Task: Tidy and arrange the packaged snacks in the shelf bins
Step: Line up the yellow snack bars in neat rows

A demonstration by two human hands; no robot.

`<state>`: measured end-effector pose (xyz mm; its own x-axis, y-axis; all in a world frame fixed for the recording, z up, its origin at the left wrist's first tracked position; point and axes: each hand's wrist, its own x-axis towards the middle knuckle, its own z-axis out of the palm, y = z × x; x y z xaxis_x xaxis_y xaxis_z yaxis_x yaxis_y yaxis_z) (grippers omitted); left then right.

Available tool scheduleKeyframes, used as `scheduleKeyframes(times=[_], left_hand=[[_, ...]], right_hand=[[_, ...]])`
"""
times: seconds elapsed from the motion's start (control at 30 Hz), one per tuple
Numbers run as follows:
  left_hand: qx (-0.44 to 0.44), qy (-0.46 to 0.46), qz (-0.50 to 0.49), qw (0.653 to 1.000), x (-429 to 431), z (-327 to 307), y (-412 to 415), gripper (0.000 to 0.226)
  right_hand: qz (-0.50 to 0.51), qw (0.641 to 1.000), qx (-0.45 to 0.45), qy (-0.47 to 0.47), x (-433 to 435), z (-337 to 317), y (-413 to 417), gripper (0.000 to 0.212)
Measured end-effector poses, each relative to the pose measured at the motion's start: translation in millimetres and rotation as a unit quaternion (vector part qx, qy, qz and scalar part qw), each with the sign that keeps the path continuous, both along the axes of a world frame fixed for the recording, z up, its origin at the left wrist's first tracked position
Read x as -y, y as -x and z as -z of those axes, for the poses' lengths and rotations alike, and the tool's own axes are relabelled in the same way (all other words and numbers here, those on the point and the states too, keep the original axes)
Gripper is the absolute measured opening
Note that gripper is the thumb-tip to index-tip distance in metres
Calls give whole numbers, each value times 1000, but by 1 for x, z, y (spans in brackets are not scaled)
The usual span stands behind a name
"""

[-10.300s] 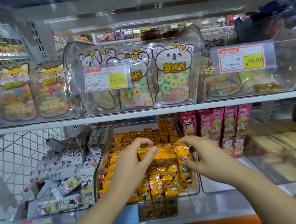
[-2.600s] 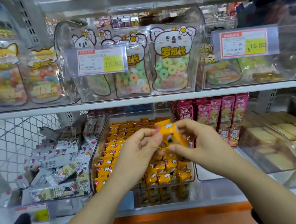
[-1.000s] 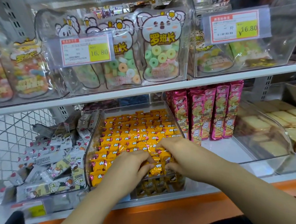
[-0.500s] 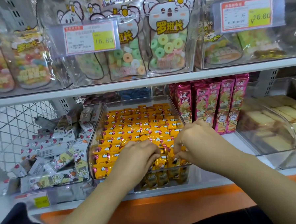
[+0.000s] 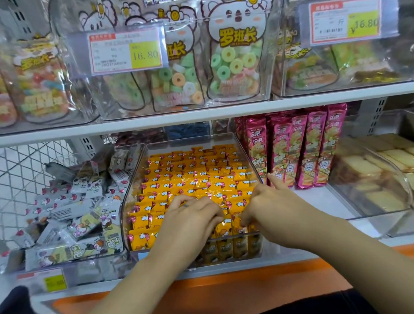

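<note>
That loose yellow packet from a couple seconds ago is down in the clear bin (image 5: 137,177) now, left hand (image 5: 193,218) and right hand (image 5: 273,214) fingers pressed flat on the front-row yellow packets (image 5: 193,177), so this bin's nearly tidy.

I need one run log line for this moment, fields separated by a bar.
phase: arranging | left hand: on yellow snack packs | right hand: fingers at front-row packs | place: clear bin, lower shelf | neighbours: pink packs right

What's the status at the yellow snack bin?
Left hand and right hand pressing front-row yellow snack packets. Clear bin rows neat. Nothing obstructing.
</note>
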<state>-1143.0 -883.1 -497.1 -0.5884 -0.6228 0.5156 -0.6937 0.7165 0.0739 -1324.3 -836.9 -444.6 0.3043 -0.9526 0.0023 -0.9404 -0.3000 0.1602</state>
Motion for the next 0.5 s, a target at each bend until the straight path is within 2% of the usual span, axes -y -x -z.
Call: scheduleKeyframes(times=[0.17,0.27,0.37,0.43,0.5], left_hand=[[9,-56,-27,998,-4,-3,3,4],[-1,-64,-17,998,-6,-1,4,11],[-2,-55,2,998,-8,-11,10,31],[26,-61,7,998,-8,-17,17,38],[63,-100,7,993,-4,-16,22,41]], right_hand=[[-15,999,11,-26,-6,0,4,48],[-27,997,63,-31,-9,2,6,42],[-25,990,119,75,-4,4,16,26],[-8,989,106,104,-2,0,22,25],[31,996,60,52,0,-2,21,32]])
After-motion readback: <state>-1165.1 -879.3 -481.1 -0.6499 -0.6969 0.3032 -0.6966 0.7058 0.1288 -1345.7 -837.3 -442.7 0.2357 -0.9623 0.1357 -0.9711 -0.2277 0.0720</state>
